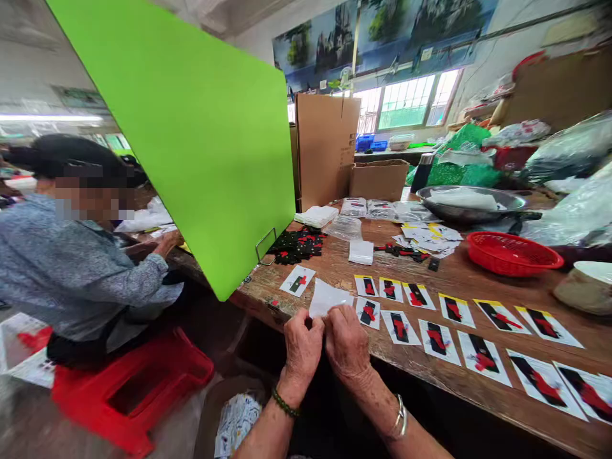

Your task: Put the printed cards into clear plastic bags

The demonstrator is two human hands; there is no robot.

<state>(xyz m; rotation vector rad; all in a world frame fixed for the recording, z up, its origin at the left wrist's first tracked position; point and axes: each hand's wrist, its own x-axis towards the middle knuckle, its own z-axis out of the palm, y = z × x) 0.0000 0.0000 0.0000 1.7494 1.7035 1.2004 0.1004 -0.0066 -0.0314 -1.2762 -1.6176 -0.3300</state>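
Left hand [302, 347] and right hand [347, 344] meet at the near edge of the wooden table [459, 280], both pinching one small clear bag [327, 298] between thumbs and fingertips. Just right of the bag, printed cards [437, 336] with red and black pieces lie in two rows, and a red basket [514, 253] sits farther back

Both hands, left hand [302, 344] and right hand [345, 343], pinch a thin, glossy clear plastic sleeve [327, 298] over a worn, matt wooden table [459, 376]. Just beyond the grip lie smooth printed paper cards [437, 338]; farther off sit a shiny metal basin [471, 205] and a red plastic basket [514, 253].
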